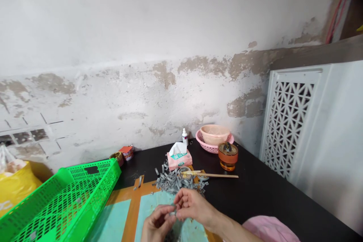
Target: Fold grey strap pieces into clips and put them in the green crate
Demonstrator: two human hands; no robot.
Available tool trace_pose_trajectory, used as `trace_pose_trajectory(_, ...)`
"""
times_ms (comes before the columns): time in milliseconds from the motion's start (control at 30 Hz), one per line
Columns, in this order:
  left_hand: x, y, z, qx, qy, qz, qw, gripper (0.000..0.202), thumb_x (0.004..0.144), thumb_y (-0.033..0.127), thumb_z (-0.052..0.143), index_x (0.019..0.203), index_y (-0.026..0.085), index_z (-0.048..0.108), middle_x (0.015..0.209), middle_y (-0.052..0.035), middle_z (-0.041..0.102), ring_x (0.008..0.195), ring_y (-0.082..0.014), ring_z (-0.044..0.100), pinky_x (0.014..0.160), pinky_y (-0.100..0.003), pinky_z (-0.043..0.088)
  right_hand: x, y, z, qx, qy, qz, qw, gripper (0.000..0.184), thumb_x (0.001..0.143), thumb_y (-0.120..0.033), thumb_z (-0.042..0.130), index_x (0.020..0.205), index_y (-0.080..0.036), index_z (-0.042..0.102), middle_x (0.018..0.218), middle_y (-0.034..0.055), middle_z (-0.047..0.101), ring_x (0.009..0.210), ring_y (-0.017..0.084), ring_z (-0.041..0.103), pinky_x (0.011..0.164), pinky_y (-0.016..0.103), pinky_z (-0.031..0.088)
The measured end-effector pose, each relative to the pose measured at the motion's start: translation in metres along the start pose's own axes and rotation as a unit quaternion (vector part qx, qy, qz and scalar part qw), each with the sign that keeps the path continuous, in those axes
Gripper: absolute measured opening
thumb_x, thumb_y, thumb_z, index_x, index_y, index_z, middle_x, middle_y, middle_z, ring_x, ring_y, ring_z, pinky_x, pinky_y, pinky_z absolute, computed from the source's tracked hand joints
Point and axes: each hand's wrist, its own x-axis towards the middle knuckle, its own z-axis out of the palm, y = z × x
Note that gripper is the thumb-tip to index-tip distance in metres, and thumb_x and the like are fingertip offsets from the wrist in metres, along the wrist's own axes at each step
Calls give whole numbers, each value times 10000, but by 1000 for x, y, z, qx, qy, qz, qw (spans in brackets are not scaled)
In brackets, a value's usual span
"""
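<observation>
My left hand (pixel 159 222) and my right hand (pixel 193 207) meet low in the view, thumbs and fingers pinched. A small grey piece (pixel 172 213) shows between their fingertips; its exact shape is too small to make out. Just beyond my hands lies a heap of short grey strips (pixel 170 182). A small round dish (pixel 184 172) stands among the strips, with a thin wooden stick (pixel 218 175) lying across it. More grey bits under my hands are partly hidden. Pale green sheeting (pixel 151 200) with brown tape (pixel 132 210) covers the tabletop here.
A green plastic crate (pixel 112 181) with a few grey pieces stands at left, beside a yellow bag (pixel 19 187). Behind the heap are a tissue pack (pixel 180 162) and a white bottle (pixel 185 137). Pink basins (pixel 214 135) and a lidded amber jar (pixel 228 157) stand at back right.
</observation>
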Motion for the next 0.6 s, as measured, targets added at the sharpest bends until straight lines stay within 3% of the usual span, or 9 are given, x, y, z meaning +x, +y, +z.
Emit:
trace_pose_trajectory(133,2,-7,-3,39,-6,65,997,240,549,396,858,673,195,818,745,-99,717,763,-284,653,727,-335,508,-1,-4,-1,36,-16,11,999,440,500,-179,801,875,-150,572,706,-30,641,545,89,561,568,233,425)
trace_pose_trajectory(267,4,-11,-6,47,-8,103,994,227,568,423,843,666,220,815,742,-78,693,745,-262,637,700,-323,506,-3,-7,3,72,-17,26,997,437,482,-157,783,859,-155,561,695,-40,634,518,83,551,558,232,415)
trace_pose_trajectory(600,2,-12,-2,-15,5,113,993,213,577,404,852,673,219,811,705,-39,611,690,-215,602,630,-302,501,-9,-9,23,133,-8,-27,991,318,523,-154,729,769,-165,526,650,-40,602,518,84,524,531,223,383)
